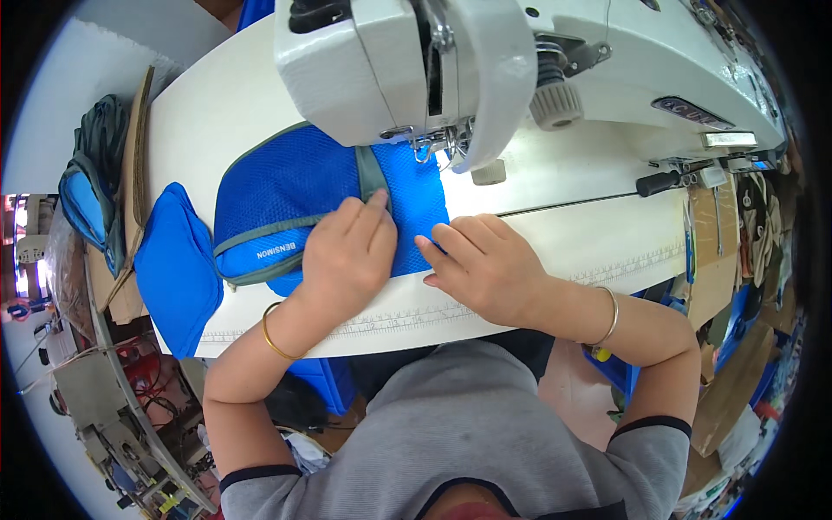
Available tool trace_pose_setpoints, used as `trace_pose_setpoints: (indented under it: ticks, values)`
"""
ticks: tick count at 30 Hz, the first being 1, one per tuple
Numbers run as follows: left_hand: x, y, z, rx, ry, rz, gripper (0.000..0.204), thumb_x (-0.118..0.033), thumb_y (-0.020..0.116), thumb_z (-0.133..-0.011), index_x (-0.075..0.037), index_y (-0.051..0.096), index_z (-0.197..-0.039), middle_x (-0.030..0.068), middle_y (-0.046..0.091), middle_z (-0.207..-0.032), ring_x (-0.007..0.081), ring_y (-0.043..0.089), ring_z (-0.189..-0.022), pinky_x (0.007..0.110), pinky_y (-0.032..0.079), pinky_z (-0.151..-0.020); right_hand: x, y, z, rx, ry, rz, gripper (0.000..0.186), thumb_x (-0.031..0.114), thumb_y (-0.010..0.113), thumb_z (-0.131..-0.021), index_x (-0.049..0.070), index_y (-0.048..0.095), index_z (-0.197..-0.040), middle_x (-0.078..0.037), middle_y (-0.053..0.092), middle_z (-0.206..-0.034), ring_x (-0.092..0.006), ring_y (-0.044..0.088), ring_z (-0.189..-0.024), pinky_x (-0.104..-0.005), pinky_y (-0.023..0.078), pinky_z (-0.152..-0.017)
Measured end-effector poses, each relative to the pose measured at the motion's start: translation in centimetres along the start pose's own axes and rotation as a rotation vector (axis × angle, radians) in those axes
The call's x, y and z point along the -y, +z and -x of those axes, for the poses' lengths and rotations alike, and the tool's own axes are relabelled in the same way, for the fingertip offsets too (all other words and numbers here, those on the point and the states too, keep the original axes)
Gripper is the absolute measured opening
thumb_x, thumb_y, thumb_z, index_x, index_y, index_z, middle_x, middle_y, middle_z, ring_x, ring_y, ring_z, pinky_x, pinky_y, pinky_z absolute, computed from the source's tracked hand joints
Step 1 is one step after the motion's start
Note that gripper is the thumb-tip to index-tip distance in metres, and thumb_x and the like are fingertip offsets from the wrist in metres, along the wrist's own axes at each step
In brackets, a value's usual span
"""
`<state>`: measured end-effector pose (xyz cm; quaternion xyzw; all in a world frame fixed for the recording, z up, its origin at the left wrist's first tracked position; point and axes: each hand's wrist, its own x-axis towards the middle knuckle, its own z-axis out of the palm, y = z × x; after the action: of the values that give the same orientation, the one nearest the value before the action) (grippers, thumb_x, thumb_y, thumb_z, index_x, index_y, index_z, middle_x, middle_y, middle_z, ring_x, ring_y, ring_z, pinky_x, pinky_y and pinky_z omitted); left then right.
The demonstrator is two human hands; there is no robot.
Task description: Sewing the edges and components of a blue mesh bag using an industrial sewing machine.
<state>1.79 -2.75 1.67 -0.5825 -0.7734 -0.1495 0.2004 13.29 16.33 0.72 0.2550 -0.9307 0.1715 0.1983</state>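
Note:
A blue mesh bag panel (277, 186) with grey trim and a curved grey strip lies on the white table, its right part under the sewing machine's presser foot (425, 149). My left hand (351, 251) rests on this panel, fingers bunched and fingertips pressing at the upright grey strip (371, 171). A brighter blue fabric piece (418, 191) stretches right from under that strip. Over its lower right edge is my right hand (485, 269), index finger and thumb apart, the other fingers curled. Nothing shows between them.
The white sewing machine (399, 69) stands over the far side of the table. A blue cut piece (178, 269) lies at the left. Beyond it hangs a grey-and-blue bag (95, 173) beside cardboard. A black-handled screwdriver (659, 183) is at the right. A printed ruler (394, 323) runs along the near edge.

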Motion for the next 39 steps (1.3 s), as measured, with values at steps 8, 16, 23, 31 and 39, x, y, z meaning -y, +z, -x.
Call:
trace_pose_setpoints:
  ticks: [8, 16, 23, 31, 39]
  values:
    - [-1.7, -0.2, -0.7, 0.031, -0.031, 0.005, 0.027, -0.006, 0.063, -0.062, 0.007, 0.063, -0.086, 0.0238, 0.067, -0.101, 0.027, 0.06, -0.08, 0.036, 0.052, -0.065, -0.7, 0.1, 0.5, -0.137, 0.014, 0.004, 0.031, 0.018, 0.071, -0.077, -0.004, 0.067, -0.099, -0.014, 0.063, -0.104, -0.0267, 0.059, -0.102, -0.0369, 0.049, -0.085]
    - [-2.3, 0.3, -2.1, 0.017, 0.01, -0.071, 0.013, -0.003, 0.068, -0.071, 0.003, 0.065, -0.082, 0.0143, 0.069, -0.102, 0.0333, 0.063, -0.105, 0.05, 0.047, -0.094, -1.1, 0.2, 0.9, -0.112, 0.043, 0.0, 0.028, 0.013, 0.068, -0.077, -0.006, 0.069, -0.098, -0.019, 0.064, -0.112, -0.033, 0.059, -0.109, -0.042, 0.049, -0.095]
    - [-2.8, 1.3, -2.0, -0.019, -0.013, -0.108, 0.014, -0.004, 0.067, -0.073, 0.003, 0.066, -0.085, 0.0151, 0.069, -0.101, 0.0341, 0.063, -0.103, 0.052, 0.047, -0.095, -1.1, 0.0, 1.0, -0.117, 0.026, -0.006, 0.029, 0.014, 0.067, -0.078, -0.008, 0.069, -0.097, -0.021, 0.065, -0.109, -0.0349, 0.06, -0.108, -0.0429, 0.048, -0.097]
    - [-2.8, 1.6, -2.3, -0.046, -0.023, -0.159, 0.012, -0.006, 0.067, -0.074, 0.003, 0.065, -0.082, 0.0172, 0.067, -0.102, 0.0343, 0.063, -0.105, 0.05, 0.048, -0.084, -1.1, 0.0, 1.1, -0.091, 0.011, 0.015, 0.029, 0.015, 0.065, -0.079, -0.008, 0.068, -0.097, -0.022, 0.065, -0.11, -0.0356, 0.06, -0.11, -0.0431, 0.047, -0.099]
    - [-3.3, 1.0, -1.9, -0.006, -0.034, -0.13, 0.015, -0.005, 0.067, -0.073, 0.002, 0.067, -0.086, 0.0143, 0.069, -0.103, 0.0328, 0.063, -0.1, 0.049, 0.048, -0.095, -0.8, -0.5, 1.1, -0.063, 0.067, 0.036, 0.036, 0.021, 0.072, -0.076, -0.002, 0.068, -0.104, -0.01, 0.059, -0.097, -0.0252, 0.059, -0.092, -0.037, 0.051, -0.08]
